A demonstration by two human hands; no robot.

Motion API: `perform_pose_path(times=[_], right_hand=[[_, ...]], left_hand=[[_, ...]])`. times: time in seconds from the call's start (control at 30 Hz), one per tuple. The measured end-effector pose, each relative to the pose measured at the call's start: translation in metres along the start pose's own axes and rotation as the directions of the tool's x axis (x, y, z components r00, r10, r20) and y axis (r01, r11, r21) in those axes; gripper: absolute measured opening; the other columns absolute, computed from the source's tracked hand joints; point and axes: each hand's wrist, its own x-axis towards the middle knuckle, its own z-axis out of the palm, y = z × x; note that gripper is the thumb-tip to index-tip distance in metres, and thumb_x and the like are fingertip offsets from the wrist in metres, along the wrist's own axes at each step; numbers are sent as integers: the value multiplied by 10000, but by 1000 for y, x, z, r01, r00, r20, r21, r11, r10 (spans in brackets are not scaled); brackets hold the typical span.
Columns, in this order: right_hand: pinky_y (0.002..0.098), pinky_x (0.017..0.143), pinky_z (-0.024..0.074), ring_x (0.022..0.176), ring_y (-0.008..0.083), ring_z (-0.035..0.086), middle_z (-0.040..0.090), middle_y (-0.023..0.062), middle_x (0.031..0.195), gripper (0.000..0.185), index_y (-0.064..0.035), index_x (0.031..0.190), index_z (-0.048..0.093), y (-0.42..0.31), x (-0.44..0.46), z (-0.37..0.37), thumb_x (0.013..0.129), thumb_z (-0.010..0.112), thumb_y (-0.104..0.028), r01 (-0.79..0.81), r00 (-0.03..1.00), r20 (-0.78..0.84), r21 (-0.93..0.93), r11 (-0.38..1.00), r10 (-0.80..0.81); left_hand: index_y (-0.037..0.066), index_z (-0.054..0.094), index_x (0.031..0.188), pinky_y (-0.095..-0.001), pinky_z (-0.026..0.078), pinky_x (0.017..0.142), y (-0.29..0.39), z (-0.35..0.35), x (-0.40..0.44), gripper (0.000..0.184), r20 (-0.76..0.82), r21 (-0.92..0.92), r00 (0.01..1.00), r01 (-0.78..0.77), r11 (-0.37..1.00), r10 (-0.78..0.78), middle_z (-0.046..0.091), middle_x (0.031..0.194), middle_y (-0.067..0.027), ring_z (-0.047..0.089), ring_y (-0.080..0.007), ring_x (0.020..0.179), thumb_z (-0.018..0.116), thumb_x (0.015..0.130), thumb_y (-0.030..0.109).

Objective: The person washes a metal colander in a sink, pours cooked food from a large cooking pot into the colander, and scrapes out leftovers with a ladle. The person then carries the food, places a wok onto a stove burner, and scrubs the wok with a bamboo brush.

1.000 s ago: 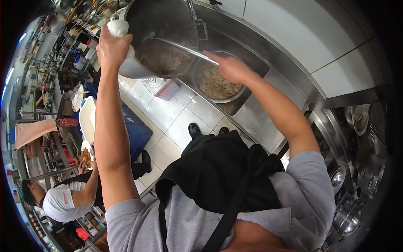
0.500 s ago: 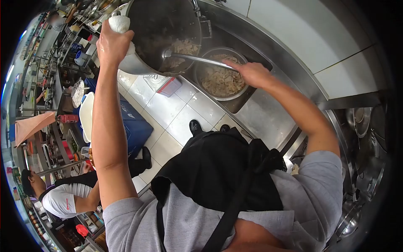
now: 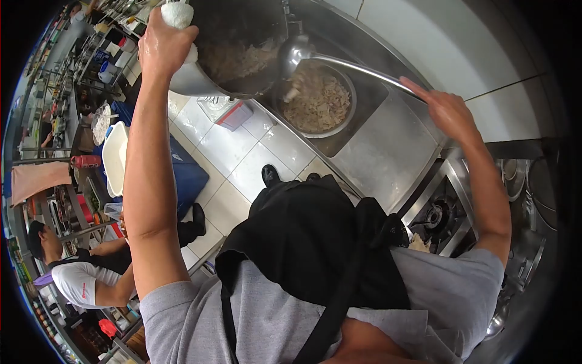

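My left hand (image 3: 163,43) is closed on a white cloth (image 3: 177,15) at the handle of a large metal pot (image 3: 193,82). The pot is tilted toward the sink, with pale sliced food (image 3: 251,60) inside near its lower wall. In my right hand (image 3: 445,112) is the long handle of a metal ladle (image 3: 297,53), its bowl tipped over the gap between the pot's rim and a round metal bowl (image 3: 353,100). Pieces of food are falling from the ladle. The bowl holds many pale slices (image 3: 318,103) and stands in the sink (image 3: 373,91).
A gas burner (image 3: 435,213) is at my right. On the left are a blue bin (image 3: 191,173), a cream tub (image 3: 114,159) and a co-worker (image 3: 85,282). A clear box with a red part (image 3: 235,115) stands on the tiled floor.
The ladle has come out of the pot and moved right toward the bowl, its bowl now tipped. My right hand has moved right. The left hand still grips the cloth.
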Motion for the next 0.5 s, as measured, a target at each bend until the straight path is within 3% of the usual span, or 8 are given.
perform_pose_path(times=[0.07, 0.13, 0.2, 0.33, 0.37, 0.43, 0.5], right_hand=[[492, 697, 517, 691, 360, 626, 644, 164, 825, 813, -442, 1506, 237, 0, -3, 3, 867, 417, 28, -46, 998, 39, -19, 999, 46], [491, 679, 506, 674, 369, 614, 637, 175, 801, 834, -441, 1505, 236, -12, 10, 21, 850, 458, 24, -7, 1000, -16, 153, 988, 10], [494, 683, 505, 686, 367, 615, 629, 197, 798, 838, -424, 1511, 232, -31, 40, 47, 841, 494, 6, 204, 965, -222, 289, 935, -142], [498, 701, 510, 738, 361, 641, 646, 201, 882, 819, -387, 1522, 228, -110, 98, 29, 845, 504, -17, 110, 994, -64, 488, 866, -90], [498, 701, 510, 738, 361, 641, 646, 201, 882, 819, -387, 1522, 228, -128, 110, 29, 845, 504, -17, 117, 993, -78, 492, 862, -90], [475, 815, 522, 940, 364, 655, 660, 187, 1061, 841, -376, 1529, 219, -157, 130, 36, 833, 432, 45, 156, 987, -117, 511, 845, -112], [476, 766, 527, 879, 358, 663, 660, 202, 1021, 856, -393, 1527, 207, -172, 143, 51, 829, 439, 44, 217, 972, -181, 446, 868, -150]], left_hand=[[21, 566, 1159, -468, 466, 914, -2, 1, 2, 589, 17, 24, 1000, 10, 1000, -11, 669, 1058, -256, 622, -428, 1045, 701, 679, 336], [29, 548, 1224, -470, 464, 947, -2, 0, 3, 659, 19, -29, 1000, -14, 999, 15, 666, 1103, -246, 614, -430, 1077, 715, 662, 328], [33, 551, 1224, -467, 467, 942, -2, 1, 3, 657, 17, -33, 1000, -2, 999, 2, 667, 1103, -245, 616, -433, 1072, 715, 663, 333], [23, 540, 1205, -467, 470, 936, -4, 0, 5, 638, 4, -48, 1000, -26, 999, 26, 660, 1097, -261, 616, -444, 1061, 712, 664, 314], [19, 540, 1195, -466, 470, 937, -3, -2, 4, 630, 8, -40, 1000, -13, 999, 13, 659, 1097, -262, 616, -445, 1061, 713, 663, 308], [16, 541, 1186, -466, 470, 938, 2, -6, 2, 622, 9, -34, 1000, -4, 999, 4, 659, 1097, -264, 616, -445, 1061, 714, 663, 303], [12, 540, 1176, -466, 469, 941, 3, -8, 1, 610, 25, -32, 1000, 13, 999, -12, 660, 1094, -266, 619, -441, 1058, 713, 665, 298]])
